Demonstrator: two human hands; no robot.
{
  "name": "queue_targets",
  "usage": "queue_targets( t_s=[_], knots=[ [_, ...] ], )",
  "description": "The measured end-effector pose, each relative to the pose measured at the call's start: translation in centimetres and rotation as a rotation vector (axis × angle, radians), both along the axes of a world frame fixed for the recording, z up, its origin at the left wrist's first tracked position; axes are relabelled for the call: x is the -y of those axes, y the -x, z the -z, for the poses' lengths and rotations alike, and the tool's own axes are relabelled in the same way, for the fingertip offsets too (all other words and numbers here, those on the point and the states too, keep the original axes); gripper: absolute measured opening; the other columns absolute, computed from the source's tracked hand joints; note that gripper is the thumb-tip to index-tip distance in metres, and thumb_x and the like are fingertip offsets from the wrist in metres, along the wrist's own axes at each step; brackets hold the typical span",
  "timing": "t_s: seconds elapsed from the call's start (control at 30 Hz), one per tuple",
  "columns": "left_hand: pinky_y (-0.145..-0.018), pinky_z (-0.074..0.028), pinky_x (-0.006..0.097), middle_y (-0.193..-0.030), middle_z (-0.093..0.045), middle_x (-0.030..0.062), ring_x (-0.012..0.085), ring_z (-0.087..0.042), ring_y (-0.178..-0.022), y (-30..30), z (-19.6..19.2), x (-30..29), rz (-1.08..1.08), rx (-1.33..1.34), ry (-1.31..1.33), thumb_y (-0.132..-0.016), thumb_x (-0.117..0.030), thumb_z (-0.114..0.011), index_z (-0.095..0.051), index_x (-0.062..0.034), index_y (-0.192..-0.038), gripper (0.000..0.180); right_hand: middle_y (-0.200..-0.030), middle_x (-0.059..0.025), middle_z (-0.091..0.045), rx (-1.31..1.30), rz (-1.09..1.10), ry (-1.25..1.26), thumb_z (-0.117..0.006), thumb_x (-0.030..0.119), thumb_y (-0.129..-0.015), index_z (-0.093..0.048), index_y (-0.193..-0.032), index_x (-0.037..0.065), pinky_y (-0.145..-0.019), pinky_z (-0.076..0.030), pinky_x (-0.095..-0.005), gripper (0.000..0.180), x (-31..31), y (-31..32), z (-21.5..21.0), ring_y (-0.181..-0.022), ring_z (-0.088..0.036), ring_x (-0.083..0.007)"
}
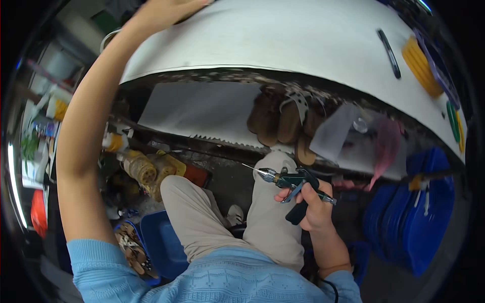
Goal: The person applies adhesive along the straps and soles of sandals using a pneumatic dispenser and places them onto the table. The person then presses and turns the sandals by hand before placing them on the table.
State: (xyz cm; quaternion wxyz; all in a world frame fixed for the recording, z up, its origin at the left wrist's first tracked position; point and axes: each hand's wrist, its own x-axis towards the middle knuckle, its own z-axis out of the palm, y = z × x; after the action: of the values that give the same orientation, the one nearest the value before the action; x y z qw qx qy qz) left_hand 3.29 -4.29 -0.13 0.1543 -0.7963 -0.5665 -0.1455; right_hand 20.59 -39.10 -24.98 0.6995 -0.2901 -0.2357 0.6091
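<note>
My right hand [316, 204] grips a dark green spray gun with a thin metal nozzle [283, 179], held over my right knee and pointing left. My left hand [164, 12] is raised to the top of the view and rests on the far part of a large white sheet [283, 35] that covers the workbench; its fingers are partly cut off by the picture's rim. I sit with both legs in beige trousers [192, 212] under the bench edge.
A black pen-like tool [390, 53] and yellow and purple discs [422, 63] lie on the sheet at right. Brown leather pieces [278, 121] sit on a shelf below. Glue-stained jars [141, 169] stand left. Blue bins [414, 217] are at right, a blue stool [161, 242] below.
</note>
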Motion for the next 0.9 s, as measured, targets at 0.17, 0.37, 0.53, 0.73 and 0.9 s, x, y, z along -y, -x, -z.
queue_targets(
  t_s=[0.17,0.37,0.53,0.73,0.9],
  knots=[
    [-0.062,-0.046,0.035,-0.069,-0.057,0.0101,0.0203,-0.055,-0.063,1.2,8.8,17.1,0.722,0.435,-0.27,-0.084,-0.002,-0.071,-0.06,0.0024,-0.082,0.012,-0.093,-0.0215,-0.072,0.1,0.02,0.022,-0.063,0.025,-0.099,-0.058,-0.077,-0.003,-0.078,-0.054,-0.035,0.036,0.6,-5.5,1.7,-0.087,-0.07,-0.0248],
    [-0.059,-0.049,0.03,-0.072,-0.066,0.0112,0.0154,-0.063,-0.061,-4.0,29.3,16.2,0.294,0.903,0.808,-0.095,-0.028,-0.066,-0.066,0.0028,-0.097,0.031,-0.092,-0.0207,-0.071,0.014,0.077,0.006,-0.062,0.026,-0.1,-0.052,-0.072,0.002,-0.079,-0.055,-0.0385,0.038,0.7,-5.0,1.8,-0.088,-0.071,-0.0282],
    [-0.046,-0.039,0.028,-0.065,-0.059,0.0016,0.011,-0.052,-0.051,-13.1,39.8,11.7,0.138,0.885,0.902,-0.097,-0.033,-0.065,-0.065,0.0015,-0.094,0.035,-0.093,-0.0223,-0.071,0.064,0.12,-0.009,-0.061,0.026,-0.1,-0.052,-0.073,0.001,-0.083,-0.056,-0.0452,0.038,2.1,-5.6,2.0,-0.089,-0.071,-0.0306],
    [-0.044,-0.034,0.025,-0.07,-0.057,0.0012,0.0108,-0.048,-0.05,-14.9,37.1,10.3,-0.187,1.442,1.404,-0.089,-0.022,-0.075,-0.063,-0.005,-0.088,0.021,-0.094,-0.0242,-0.07,0.099,0.237,0.023,-0.059,0.024,-0.101,-0.053,-0.075,0.0,-0.086,-0.056,-0.0486,0.036,3.4,-5.6,2.1,-0.09,-0.071,-0.0335],
    [-0.076,-0.055,0.038,-0.092,-0.061,0.0092,0.0185,-0.061,-0.084,-15.7,37.2,11.2,0.045,1.757,1.602,-0.087,-0.004,-0.067,-0.061,-0.0003,-0.096,0.011,-0.096,-0.0245,-0.071,0.114,0.2,-0.04,-0.062,0.026,-0.099,-0.054,-0.077,0.0,-0.086,-0.056,-0.0509,0.035,3.4,-4.4,1.0,-0.088,-0.072,-0.0335]
  ],
)
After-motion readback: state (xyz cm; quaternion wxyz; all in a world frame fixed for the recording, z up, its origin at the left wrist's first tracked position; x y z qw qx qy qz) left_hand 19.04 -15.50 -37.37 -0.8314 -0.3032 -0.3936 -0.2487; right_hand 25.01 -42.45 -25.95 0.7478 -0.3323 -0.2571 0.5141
